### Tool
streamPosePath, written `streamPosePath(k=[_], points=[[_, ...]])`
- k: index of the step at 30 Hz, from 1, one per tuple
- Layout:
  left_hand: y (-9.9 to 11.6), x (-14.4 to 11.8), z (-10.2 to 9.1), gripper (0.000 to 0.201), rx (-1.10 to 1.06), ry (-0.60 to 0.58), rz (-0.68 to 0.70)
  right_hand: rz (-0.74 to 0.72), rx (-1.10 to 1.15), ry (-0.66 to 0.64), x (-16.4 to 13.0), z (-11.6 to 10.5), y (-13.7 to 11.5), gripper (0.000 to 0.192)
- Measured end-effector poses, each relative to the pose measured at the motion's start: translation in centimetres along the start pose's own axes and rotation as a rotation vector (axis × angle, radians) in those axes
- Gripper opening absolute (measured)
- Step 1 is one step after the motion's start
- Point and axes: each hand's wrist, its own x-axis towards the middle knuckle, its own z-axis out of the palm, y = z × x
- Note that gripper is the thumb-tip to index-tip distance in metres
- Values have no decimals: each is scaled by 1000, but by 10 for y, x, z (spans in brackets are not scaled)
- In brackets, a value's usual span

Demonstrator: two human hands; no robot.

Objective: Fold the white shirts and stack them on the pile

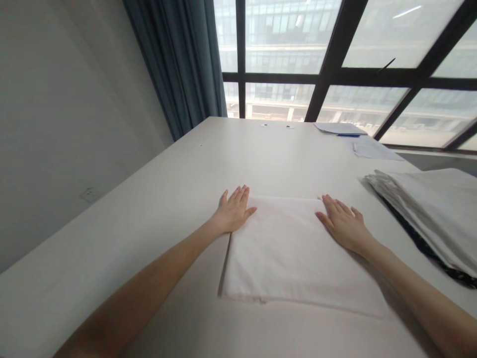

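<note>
A folded white cloth (pixel 294 248) lies flat on the white table in front of me, its near edge slightly uneven. My left hand (pixel 234 210) rests on its far left corner, fingers stretched out and thumb reaching over the cloth. Across from it, my right hand (pixel 343 223) lies flat along the far right side, fingers spread. Both palms face down and touch the cloth's edges. Neither hand grips anything.
To the right sits a stack of folded white cloths (pixel 436 209) with a black patterned layer near the bottom. Papers (pixel 339 128) and a blue pen (pixel 348 135) lie at the table's (pixel 179 199) far right. A blue curtain (pixel 182 59) and windows (pixel 283 44) stand behind.
</note>
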Motion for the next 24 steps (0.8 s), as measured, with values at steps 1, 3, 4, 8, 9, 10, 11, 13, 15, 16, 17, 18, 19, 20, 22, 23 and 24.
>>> streamPosePath(k=[1,3,4,8,9,10,11,13,15,16,17,18,19,20,22,23,24], points=[[-2,1,2,59,-15,18,-12,-4,-15,22,-4,0,-1,64],[-5,1,6,52,-50,84,-44,-15,-34,67,-10,1,-2,62],[-7,1,8,49,-70,130,-73,-23,-35,87,-11,0,-3,61],[-11,-1,14,36,-147,285,-158,-30,53,150,-10,-2,-1,54],[-11,-1,14,33,-159,307,-153,-24,84,166,-9,-2,0,53],[-11,-2,14,30,-169,325,-143,-21,111,182,-8,-2,1,52],[-11,-2,14,28,-179,342,-131,-22,131,199,-7,-3,2,51],[-11,-3,13,25,-206,376,-109,-37,149,229,-6,-4,3,49],[-11,-3,12,22,-264,401,-77,-55,149,256,-6,-6,4,46],[-11,-3,11,20,-311,410,-64,-69,143,271,-6,-7,4,45],[-11,-4,10,19,-372,418,-57,-85,137,288,-6,-9,4,44],[-11,-4,10,19,-448,427,-54,-106,132,305,-6,-11,4,43],[-11,-3,9,19,-539,441,-49,-128,131,321,-5,-14,3,42],[-11,-3,9,21,-639,462,-39,-152,134,331,-5,-16,2,42],[-8,-2,9,28,-837,520,8,-204,152,329,-4,-19,-1,41],[-6,-2,9,31,-921,553,40,-231,165,318,-3,-21,-3,41],[-4,-1,8,33,-989,584,70,-260,182,298,-3,-22,-6,42]])
